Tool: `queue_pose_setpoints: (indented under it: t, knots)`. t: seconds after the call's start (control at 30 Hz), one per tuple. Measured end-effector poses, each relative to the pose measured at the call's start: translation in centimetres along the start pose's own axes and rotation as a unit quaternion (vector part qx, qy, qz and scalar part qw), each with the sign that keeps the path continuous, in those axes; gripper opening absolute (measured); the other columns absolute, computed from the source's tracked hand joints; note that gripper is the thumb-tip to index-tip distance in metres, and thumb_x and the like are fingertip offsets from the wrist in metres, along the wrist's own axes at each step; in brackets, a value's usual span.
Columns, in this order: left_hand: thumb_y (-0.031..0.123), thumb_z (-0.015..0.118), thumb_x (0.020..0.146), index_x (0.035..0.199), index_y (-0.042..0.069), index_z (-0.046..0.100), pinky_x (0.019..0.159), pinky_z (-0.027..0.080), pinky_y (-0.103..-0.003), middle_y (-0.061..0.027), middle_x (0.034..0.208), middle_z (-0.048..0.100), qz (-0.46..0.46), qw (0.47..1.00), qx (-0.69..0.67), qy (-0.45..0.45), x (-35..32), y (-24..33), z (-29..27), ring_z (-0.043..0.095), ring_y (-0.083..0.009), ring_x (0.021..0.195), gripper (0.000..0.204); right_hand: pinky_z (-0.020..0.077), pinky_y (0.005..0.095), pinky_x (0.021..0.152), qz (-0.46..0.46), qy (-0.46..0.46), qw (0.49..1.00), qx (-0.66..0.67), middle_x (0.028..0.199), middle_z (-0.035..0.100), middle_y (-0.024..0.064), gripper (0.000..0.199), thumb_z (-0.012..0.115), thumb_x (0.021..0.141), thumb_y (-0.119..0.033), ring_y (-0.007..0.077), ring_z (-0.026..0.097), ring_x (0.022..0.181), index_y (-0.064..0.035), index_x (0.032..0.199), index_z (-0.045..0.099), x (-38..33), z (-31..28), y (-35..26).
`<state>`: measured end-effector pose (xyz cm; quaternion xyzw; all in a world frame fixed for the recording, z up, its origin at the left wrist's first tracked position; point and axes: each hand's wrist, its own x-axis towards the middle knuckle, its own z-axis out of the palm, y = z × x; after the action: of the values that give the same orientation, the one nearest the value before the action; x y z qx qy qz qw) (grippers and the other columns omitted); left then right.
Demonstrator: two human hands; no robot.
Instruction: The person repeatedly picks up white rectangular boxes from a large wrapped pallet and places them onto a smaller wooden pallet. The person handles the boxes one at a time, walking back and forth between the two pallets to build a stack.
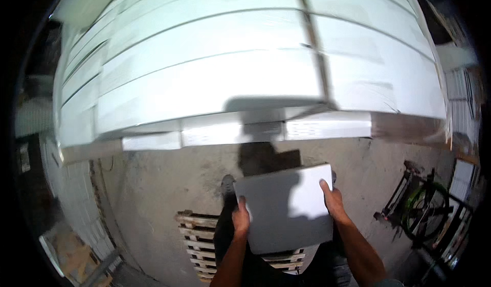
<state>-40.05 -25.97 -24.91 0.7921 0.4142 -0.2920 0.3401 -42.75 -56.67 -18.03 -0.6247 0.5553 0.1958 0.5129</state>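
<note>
A flat, box-like white piece (271, 220) is held level in front of my body, with a shadow over much of its top face. My left hand (240, 218) grips its left edge, thumb on top. On the right edge my right hand (333, 199) does the same, a little farther from me. The fingers beneath the piece are hidden. Beyond it stands a tall stack of white boxes (215, 87), in long rows with a dark vertical gap. The held piece is apart from the stack.
A wooden pallet (197, 234) lies on the concrete floor (153, 185) by my legs, partly hidden. To the right stands a dark metal frame with a green-rimmed wheel (427, 210). Wood scraps (71, 254) are at the lower left.
</note>
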Motion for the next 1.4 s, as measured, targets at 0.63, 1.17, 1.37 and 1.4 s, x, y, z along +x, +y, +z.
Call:
queue_pose_setpoints:
  t: [0.63,1.17,1.37,1.4]
  knots:
    - [0.055,0.034,0.091,0.1,-0.006,0.06,0.079,0.041,-0.036,-0.0139,0.089,0.061,0.021,0.957,-0.248,-0.152,-1.4,4.3,-20.3,0.055,-0.0242,0.082,0.067,0.0467,0.0326,0.077,-0.074,-0.016,0.997,-0.018,0.096,0.062,0.02,0.063,0.067,0.075,-0.043,0.0248,0.06,0.088,0.0129,0.102,0.058,-13.3,10.7,-6.8]
    - [0.004,0.035,0.09,0.133,0.009,0.036,0.107,0.025,-0.04,-0.0156,0.135,0.037,0.138,0.956,0.227,-0.126,21.0,-14.1,-32.1,0.036,-0.0286,0.125,0.044,0.0467,0.0321,0.072,0.072,-0.017,0.997,0.007,0.091,0.063,0.0185,0.066,0.07,0.07,-0.051,0.0207,0.059,0.086,0.0108,0.093,0.062,-15.7,35.0,0.8]
    - [0.012,0.032,0.094,0.132,0.005,0.037,0.103,0.031,-0.038,-0.0145,0.132,0.041,0.278,0.893,0.333,-0.122,29.0,3.2,-35.2,0.042,-0.0283,0.12,0.039,0.0467,0.0363,0.062,0.018,0.028,0.999,0.009,0.076,0.062,0.0198,0.076,0.063,0.071,-0.06,0.0243,0.061,0.076,0.0158,0.079,0.06,-9.1,40.4,-8.4]
    - [0.015,0.032,0.094,0.132,0.004,0.037,0.102,0.031,-0.037,-0.0143,0.132,0.041,0.232,0.94,0.198,-0.154,30.1,5.9,-34.4,0.041,-0.0277,0.12,0.039,0.0453,0.0391,0.058,-0.005,0.049,0.997,0.053,0.071,0.06,0.0214,0.082,0.062,0.07,-0.063,0.0247,0.059,0.071,0.0187,0.075,0.057,-7.9,40.6,-10.6]
